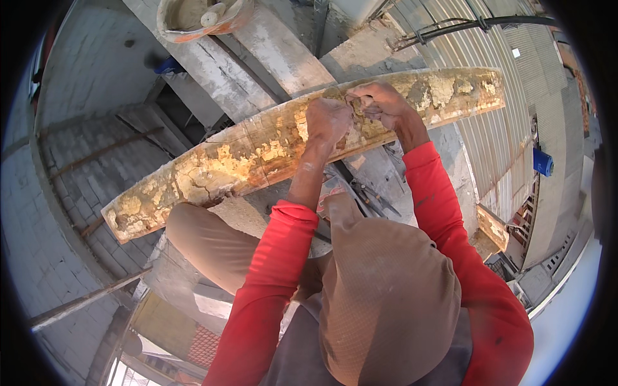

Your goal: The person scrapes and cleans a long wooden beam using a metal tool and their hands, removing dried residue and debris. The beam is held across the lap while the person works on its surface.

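Observation:
A long wooden plank [254, 157] crusted with cracked, yellowish dried mortar lies slantwise in front of me, its right end farther off than its left. Over its middle, my left hand [329, 120] is closed in a fist, dusted with grey. Just to the right, my right hand [381, 106] is curled with the fingers bent in over the plank. The two hands are close together. Whatever lies between the fingers of either hand is hidden or too small to name. Both forearms are in red sleeves, the left one pushed up.
At the far left stands a round basin [222, 24] with a pale lump inside. Concrete beams [283, 51] run beneath the plank. A pliers-like tool [373, 198] lies near my knees. Corrugated roofing [489, 148] spreads to the right, below a black cable [483, 24]. A deep drop opens at left.

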Demonstrator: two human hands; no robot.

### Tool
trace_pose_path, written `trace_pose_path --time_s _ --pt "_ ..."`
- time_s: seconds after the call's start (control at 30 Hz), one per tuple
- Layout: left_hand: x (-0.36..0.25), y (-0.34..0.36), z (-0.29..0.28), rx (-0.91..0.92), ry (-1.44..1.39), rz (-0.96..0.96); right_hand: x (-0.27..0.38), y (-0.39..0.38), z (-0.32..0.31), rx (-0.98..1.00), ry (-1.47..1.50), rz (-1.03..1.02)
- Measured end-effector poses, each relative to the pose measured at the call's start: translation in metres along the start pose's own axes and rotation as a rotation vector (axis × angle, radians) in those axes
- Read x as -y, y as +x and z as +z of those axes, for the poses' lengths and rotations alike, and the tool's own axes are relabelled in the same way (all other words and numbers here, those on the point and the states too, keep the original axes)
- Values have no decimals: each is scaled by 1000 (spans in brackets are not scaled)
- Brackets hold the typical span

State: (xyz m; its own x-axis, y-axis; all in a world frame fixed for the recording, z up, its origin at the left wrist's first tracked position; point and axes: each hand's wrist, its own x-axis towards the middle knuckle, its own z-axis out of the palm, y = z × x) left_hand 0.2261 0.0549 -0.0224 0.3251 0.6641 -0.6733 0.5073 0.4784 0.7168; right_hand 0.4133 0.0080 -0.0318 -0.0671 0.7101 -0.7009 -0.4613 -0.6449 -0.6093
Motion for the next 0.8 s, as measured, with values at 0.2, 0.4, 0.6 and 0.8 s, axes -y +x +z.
trace_pose_path --time_s 0.2,0.4,0.6,0.8 --pt "12 4 -17 371 -1048 -290 -8 3 1 -13 82 -72" --pt "29 2 -6 314 -1287 -323 -8 -1 -4 1 15 -37" --pt "33 6 -16 399 -1482 -366 -12 -1 7 -18 39 -102" --pt "8 -16 -10 213 -1242 -443 -9 -12 13 -91 -29 -90"
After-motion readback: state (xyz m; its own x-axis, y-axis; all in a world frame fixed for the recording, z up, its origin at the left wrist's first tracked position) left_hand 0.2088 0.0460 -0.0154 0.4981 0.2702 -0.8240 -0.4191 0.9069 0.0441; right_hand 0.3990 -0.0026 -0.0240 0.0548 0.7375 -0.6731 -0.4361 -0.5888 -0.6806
